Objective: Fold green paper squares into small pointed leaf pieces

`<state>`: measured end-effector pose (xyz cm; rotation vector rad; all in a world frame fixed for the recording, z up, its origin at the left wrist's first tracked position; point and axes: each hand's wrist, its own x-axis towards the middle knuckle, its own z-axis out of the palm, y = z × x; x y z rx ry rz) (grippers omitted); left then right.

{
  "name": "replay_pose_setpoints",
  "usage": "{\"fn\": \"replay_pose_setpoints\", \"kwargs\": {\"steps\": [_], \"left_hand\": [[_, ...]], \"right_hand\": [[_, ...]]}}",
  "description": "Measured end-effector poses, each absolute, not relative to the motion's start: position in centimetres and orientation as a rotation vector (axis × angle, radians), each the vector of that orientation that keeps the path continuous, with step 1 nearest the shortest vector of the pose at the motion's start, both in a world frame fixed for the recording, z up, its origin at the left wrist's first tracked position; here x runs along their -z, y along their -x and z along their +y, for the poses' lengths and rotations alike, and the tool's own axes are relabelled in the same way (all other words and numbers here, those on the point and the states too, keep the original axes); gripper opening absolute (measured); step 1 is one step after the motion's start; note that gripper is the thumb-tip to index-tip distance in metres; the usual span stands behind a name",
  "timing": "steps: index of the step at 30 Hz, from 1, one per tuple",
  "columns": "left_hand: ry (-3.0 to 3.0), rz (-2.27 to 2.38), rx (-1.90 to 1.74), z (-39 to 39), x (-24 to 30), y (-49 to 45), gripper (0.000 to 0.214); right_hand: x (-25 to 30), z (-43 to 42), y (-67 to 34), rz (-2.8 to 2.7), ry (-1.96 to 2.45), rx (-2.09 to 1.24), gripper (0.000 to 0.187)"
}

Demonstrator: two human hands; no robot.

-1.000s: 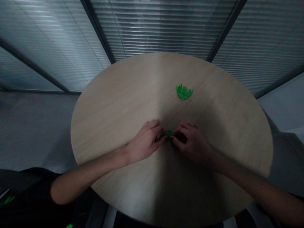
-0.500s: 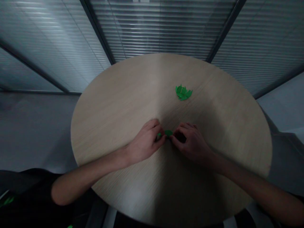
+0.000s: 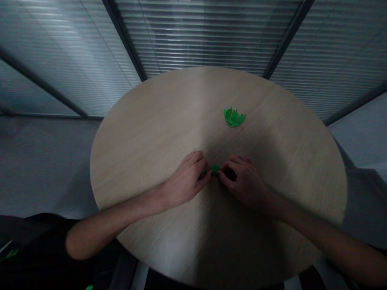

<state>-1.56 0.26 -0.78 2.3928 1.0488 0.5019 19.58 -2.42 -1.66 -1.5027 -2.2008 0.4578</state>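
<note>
Green cutout (image 3: 215, 169) clamped between left hand (image 3: 185, 179) and right hand (image 3: 245, 182), held close together.

We record the leaf-shaped pieces (image 3: 233, 117) as bright green, the same colour as the single piece (image 3: 215, 169). We observe a pale beige with fine linear wood grain on the round tabletop (image 3: 151, 161), and grey horizontal stripes on the window blinds (image 3: 205, 36).

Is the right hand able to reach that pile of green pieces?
Probably yes: only tabletop lies between the right hand and the pile of green pieces, though it's busy at the small green piece.
</note>
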Motion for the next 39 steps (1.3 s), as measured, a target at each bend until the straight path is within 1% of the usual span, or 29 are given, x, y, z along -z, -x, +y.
{"fn": "replay_pose_setpoints", "kwargs": {"steps": [8, 15, 24, 32, 39], "left_hand": [[-2.358, 1.073, -0.494, 0.32, 0.86, 1.47, 0.013], [-2.346, 1.081, -0.503, 0.30, 0.80, 1.44, 0.012], [-2.329, 1.092, -0.510, 0.30, 0.68, 1.43, 0.009], [-2.289, 1.095, -0.563, 0.43, 0.76, 1.58, 0.003], [-2.247, 1.090, -0.600, 0.56, 1.06, 1.56, 0.006]], "right_hand": [[1.89, -2.41, -19.67, -2.186, 1.458, -0.447, 0.012], [2.02, -2.37, -19.69, -2.161, 1.430, -0.450, 0.014], [1.61, -2.34, -19.36, -2.108, 1.475, -0.499, 0.013], [1.56, -2.23, -19.41, -2.089, 1.484, -0.524, 0.017], [1.09, -1.81, -19.88, -2.109, 1.488, -0.638, 0.021]]}}
